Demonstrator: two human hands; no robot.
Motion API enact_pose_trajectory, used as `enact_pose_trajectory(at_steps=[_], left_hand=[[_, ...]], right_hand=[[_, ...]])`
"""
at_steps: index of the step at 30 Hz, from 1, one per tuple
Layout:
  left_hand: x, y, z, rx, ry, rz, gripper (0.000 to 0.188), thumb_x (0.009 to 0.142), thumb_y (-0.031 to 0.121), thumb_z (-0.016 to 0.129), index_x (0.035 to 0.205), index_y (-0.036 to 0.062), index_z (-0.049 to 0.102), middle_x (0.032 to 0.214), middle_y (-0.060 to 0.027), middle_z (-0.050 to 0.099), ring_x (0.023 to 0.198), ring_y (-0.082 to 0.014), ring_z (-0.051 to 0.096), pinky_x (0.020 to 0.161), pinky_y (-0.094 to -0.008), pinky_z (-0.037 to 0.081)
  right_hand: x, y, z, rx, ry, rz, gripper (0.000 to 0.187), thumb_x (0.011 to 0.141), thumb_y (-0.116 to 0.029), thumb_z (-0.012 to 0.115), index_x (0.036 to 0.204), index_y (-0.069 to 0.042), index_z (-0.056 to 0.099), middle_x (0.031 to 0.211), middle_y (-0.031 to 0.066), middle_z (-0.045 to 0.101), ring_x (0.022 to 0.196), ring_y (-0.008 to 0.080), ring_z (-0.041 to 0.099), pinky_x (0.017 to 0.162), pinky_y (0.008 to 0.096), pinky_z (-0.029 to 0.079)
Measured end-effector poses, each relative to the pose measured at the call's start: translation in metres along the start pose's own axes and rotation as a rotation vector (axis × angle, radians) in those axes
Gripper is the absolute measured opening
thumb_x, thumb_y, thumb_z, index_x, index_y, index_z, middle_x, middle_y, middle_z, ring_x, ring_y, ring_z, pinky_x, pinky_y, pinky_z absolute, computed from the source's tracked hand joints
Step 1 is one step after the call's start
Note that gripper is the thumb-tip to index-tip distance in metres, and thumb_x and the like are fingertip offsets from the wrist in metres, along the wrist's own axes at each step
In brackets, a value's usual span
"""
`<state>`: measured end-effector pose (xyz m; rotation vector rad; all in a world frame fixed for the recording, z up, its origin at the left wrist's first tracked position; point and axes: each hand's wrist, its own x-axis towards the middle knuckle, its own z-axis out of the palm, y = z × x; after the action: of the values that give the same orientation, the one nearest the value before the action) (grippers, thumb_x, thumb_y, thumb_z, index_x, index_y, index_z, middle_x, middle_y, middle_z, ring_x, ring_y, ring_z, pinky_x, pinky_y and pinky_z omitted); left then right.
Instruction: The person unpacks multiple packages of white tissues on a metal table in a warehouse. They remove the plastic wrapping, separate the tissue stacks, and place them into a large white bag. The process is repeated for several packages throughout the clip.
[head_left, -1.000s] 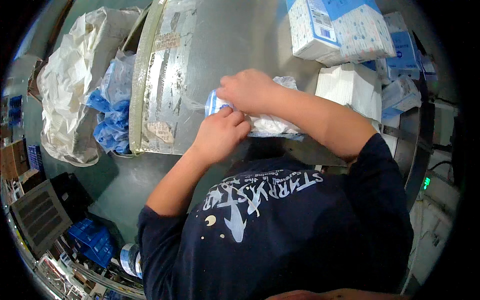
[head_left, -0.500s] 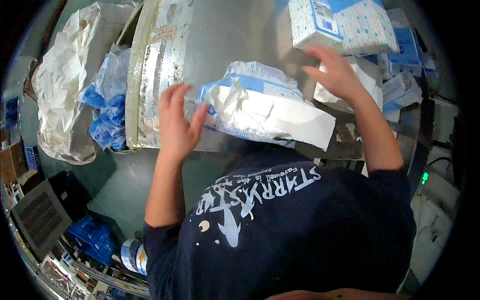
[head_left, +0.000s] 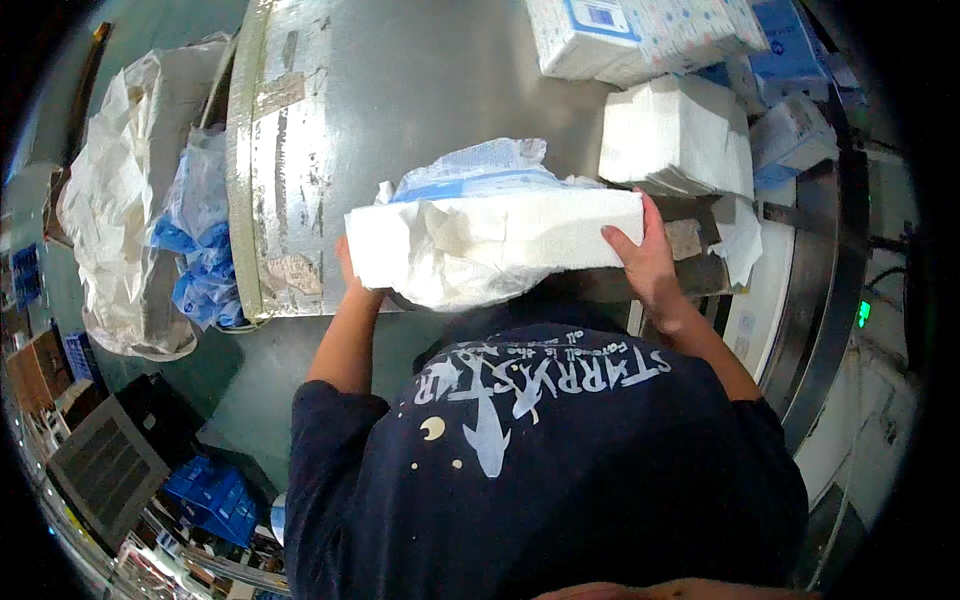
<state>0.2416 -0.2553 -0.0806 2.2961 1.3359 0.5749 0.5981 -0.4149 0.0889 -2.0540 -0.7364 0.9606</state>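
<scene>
A long stack of white paper tissues (head_left: 580,228) lies crosswise at the near edge of the metal table, its front sheets crumpled. My left hand (head_left: 356,268) grips its left end, with the fingers partly hidden behind it. At the right end, my right hand (head_left: 652,255) holds the stack between thumb and fingers. Behind the stack, touching it, is a torn blue-and-white plastic wrapper (head_left: 480,170). Just beyond my right hand sits another stack of white tissues (head_left: 665,135), unwrapped.
Printed tissue packs (head_left: 650,45) stand at the back right, near blue packages (head_left: 785,50). On the left, beyond the worn taped table edge (head_left: 285,190), are a large white sack (head_left: 125,200) and crumpled blue plastic bags (head_left: 205,260). A blue crate (head_left: 210,500) is at lower left.
Both hands were apart from the stack and open; now they hold its two ends. The stack has turned from slanting to nearly level, and its left end is now out of the wrapper.
</scene>
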Motion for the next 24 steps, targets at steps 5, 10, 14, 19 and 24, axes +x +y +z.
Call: enact_pose_trajectory(at_steps=[5,10,14,19,24], left_hand=[[0.020,0.046,-0.071,-0.877,-0.097,-0.505,0.060,0.077,0.035,0.066,0.123,0.0012,0.048,0.122,-0.0145,0.054,0.114,-0.0264,0.050,0.094,-0.0384,0.040],[-0.041,0.039,-0.028,-0.645,-0.214,-0.266,0.072,0.070,0.023,0.073,0.130,-0.0003,0.040,0.129,-0.0134,0.048,0.117,-0.0250,0.047,0.098,-0.0369,0.038],[-0.013,0.040,-0.014,-0.318,-0.243,-0.146,0.052,0.074,0.021,0.069,0.118,0.0003,0.054,0.122,-0.0159,0.054,0.116,-0.0294,0.049,0.096,-0.0374,0.039],[0.036,0.065,-0.065,-0.426,-0.310,-0.214,0.045,0.076,0.020,0.067,0.115,0.0004,0.056,0.116,-0.0138,0.059,0.111,-0.0277,0.052,0.096,-0.0362,0.039],[0.093,0.057,-0.140,-0.417,0.045,-0.081,0.043,0.074,0.018,0.072,0.111,0.0010,0.058,0.111,-0.0123,0.060,0.105,-0.0255,0.055,0.093,-0.0354,0.042]], right_hand=[[-0.025,0.015,-0.001,0.258,-0.059,-0.211,0.094,0.069,-0.013,0.076,0.141,0.001,0.018,0.127,0.0161,0.049,0.115,0.0218,0.048,0.098,0.0326,0.038],[-0.001,0.077,0.014,-0.066,-0.188,-0.421,0.065,0.070,-0.012,0.076,0.128,-0.003,0.046,0.121,0.0108,0.055,0.111,0.0202,0.052,0.093,0.0333,0.043],[0.036,0.094,0.022,-0.185,-0.367,-0.281,0.051,0.074,-0.008,0.072,0.121,-0.009,0.054,0.121,0.0059,0.056,0.108,0.0205,0.054,0.093,0.0341,0.044],[0.069,0.057,0.024,-0.719,-0.228,-0.637,0.056,0.085,-0.023,0.062,0.135,-0.011,0.040,0.135,0.0099,0.044,0.125,0.0198,0.039,0.104,0.0361,0.034],[0.123,-0.048,0.025,-0.095,-0.055,-0.929,0.056,0.084,-0.023,0.064,0.133,-0.008,0.041,0.131,0.0090,0.046,0.121,0.0192,0.043,0.101,0.0354,0.037]])
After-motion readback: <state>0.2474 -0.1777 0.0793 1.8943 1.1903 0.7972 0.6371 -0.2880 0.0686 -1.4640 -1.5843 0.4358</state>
